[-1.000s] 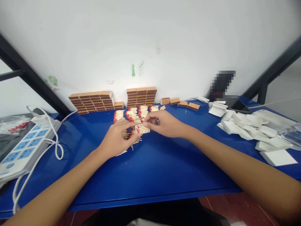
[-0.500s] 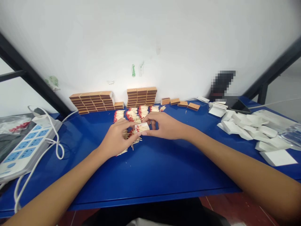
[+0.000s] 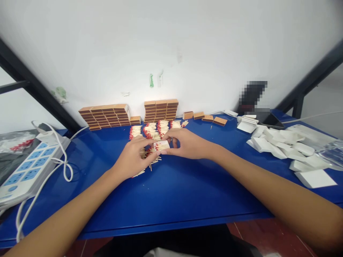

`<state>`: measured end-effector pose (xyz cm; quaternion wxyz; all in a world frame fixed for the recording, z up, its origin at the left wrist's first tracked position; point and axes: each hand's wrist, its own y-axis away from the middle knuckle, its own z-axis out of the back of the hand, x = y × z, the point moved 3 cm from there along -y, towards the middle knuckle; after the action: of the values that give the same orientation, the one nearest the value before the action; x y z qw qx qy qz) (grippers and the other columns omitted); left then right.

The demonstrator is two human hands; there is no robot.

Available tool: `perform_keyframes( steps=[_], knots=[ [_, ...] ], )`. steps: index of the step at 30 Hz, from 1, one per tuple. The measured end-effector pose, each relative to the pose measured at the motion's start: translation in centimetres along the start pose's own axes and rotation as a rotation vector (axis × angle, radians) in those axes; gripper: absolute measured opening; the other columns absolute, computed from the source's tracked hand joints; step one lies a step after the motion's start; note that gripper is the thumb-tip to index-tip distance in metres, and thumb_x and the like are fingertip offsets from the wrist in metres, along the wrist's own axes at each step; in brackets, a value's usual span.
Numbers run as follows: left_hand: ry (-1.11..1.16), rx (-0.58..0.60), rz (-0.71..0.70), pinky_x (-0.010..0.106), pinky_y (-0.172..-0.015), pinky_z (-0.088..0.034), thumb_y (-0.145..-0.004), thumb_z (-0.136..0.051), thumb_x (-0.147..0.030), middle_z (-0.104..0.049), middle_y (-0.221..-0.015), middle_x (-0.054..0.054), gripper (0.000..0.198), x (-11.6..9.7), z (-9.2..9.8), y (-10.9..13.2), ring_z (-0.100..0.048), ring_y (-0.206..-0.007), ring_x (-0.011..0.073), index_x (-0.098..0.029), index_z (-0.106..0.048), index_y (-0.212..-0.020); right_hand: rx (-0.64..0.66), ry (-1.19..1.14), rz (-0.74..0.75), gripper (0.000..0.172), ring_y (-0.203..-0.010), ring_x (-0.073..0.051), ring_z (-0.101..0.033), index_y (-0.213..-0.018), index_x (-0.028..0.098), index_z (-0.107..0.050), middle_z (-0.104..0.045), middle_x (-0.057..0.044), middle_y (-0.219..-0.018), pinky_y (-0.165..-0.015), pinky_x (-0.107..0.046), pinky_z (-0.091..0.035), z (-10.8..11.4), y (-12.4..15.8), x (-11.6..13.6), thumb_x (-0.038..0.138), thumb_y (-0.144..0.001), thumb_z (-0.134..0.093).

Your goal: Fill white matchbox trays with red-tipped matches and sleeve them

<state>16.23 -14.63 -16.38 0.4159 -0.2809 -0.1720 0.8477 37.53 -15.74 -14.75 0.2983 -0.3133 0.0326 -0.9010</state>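
A small white tray (image 3: 162,145) with red-tipped matches in it is held up between my two hands over the blue table. My left hand (image 3: 136,157) grips its left end between thumb and fingers. At its right side, the thumb and fingers of my right hand (image 3: 184,143) are closed on the same tray. Behind and beneath the hands lie rows of loose matches (image 3: 150,130) with red heads; part of them is hidden by my left hand. Some matches (image 3: 136,132) stick out just above my left fingers.
Stacked matchboxes (image 3: 104,116) and a second stack (image 3: 160,110) stand against the wall, with several single boxes (image 3: 220,121) to their right. White trays (image 3: 270,142) are heaped at the right. A power strip (image 3: 32,166) with white cables lies at the left.
The tray in my hands has tilted slightly. Otherwise both hands have kept nearly the same place and grip.
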Motion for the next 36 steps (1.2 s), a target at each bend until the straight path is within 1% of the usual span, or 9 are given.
perform_keyframes(
  steps=[6,9,13,19,22,25,28,36],
  knots=[
    [-0.012,0.057,0.030,0.038,-0.085,-0.054,-0.095,-0.069,-0.042,-0.076,-0.103,0.008,0.032,0.2,-0.3,0.2,-0.068,-0.092,0.0234,-0.020,-0.075,-0.118,0.019,0.021,0.008,0.038,-0.073,-0.017,-0.056,-0.098,0.016,-0.069,-0.067,-0.005,-0.083,-0.066,-0.030,-0.040,-0.6,-0.1,-0.5,0.053,-0.089,-0.074],
    [-0.023,0.102,0.047,0.039,-0.085,-0.054,-0.095,-0.068,-0.044,-0.075,-0.102,0.008,0.034,0.3,-0.4,0.2,-0.068,-0.093,0.0240,-0.020,-0.075,-0.119,0.041,0.030,0.027,0.034,-0.073,-0.017,-0.057,-0.098,0.017,-0.069,-0.068,-0.005,-0.085,-0.066,-0.029,-0.040,-0.9,-0.1,-0.8,0.049,-0.090,-0.074],
    [-0.027,0.109,0.056,0.037,-0.083,-0.053,-0.095,-0.067,-0.045,-0.075,-0.099,0.008,0.035,0.2,-0.4,0.2,-0.068,-0.091,0.0235,-0.020,-0.074,-0.118,0.043,0.033,0.035,0.033,-0.074,-0.017,-0.057,-0.098,0.017,-0.069,-0.068,-0.005,-0.086,-0.067,-0.029,-0.040,-1.0,-0.1,-0.8,0.048,-0.090,-0.075],
    [-0.027,0.141,0.061,0.035,-0.079,-0.051,-0.095,-0.068,-0.041,-0.075,-0.095,0.006,0.032,0.2,-0.5,0.0,-0.066,-0.088,0.0226,-0.021,-0.074,-0.119,0.072,0.086,0.011,0.027,-0.074,-0.017,-0.056,-0.101,0.016,-0.068,-0.067,-0.004,-0.084,-0.066,-0.029,-0.036,-1.0,-0.1,-0.6,0.040,-0.090,-0.075],
    [-0.032,0.157,0.063,0.035,-0.078,-0.050,-0.095,-0.068,-0.041,-0.074,-0.093,0.005,0.033,0.0,-0.4,0.0,-0.066,-0.087,0.0227,-0.022,-0.074,-0.121,0.082,0.114,0.012,0.026,-0.073,-0.016,-0.054,-0.099,0.016,-0.067,-0.065,-0.003,-0.084,-0.066,-0.029,-0.035,-1.1,-0.1,-0.8,0.040,-0.090,-0.075],
    [-0.030,0.191,0.062,0.037,-0.083,-0.052,-0.095,-0.067,-0.039,-0.076,-0.100,0.006,0.031,-0.2,-0.3,0.0,-0.068,-0.093,0.0238,-0.022,-0.073,-0.121,0.085,0.123,0.014,0.026,-0.072,-0.016,-0.052,-0.096,0.017,-0.066,-0.063,-0.002,-0.082,-0.066,-0.029,-0.034,-1.4,-0.1,-1.0,0.041,-0.091,-0.073],
    [-0.036,0.220,0.060,0.039,-0.089,-0.053,-0.095,-0.068,-0.037,-0.076,-0.109,0.007,0.034,-0.3,-0.2,0.0,-0.068,-0.100,0.0258,-0.023,-0.071,-0.125,0.087,0.119,0.017,0.025,-0.070,-0.015,-0.051,-0.093,0.017,-0.063,-0.063,-0.001,-0.080,-0.065,-0.029,-0.033,-1.5,-0.2,-1.2,0.040,-0.091,-0.073],
    [-0.028,0.219,0.064,0.041,-0.092,-0.054,-0.095,-0.068,-0.036,-0.077,-0.114,0.008,0.036,-0.2,-0.3,-0.1,-0.069,-0.104,0.0276,-0.023,-0.071,-0.128,0.086,0.112,0.007,0.026,-0.069,-0.015,-0.050,-0.090,0.018,-0.061,-0.063,-0.002,-0.079,-0.064,-0.028,-0.031,-1.7,-0.2,-1.2,0.041,-0.091,-0.072]
  ],
)
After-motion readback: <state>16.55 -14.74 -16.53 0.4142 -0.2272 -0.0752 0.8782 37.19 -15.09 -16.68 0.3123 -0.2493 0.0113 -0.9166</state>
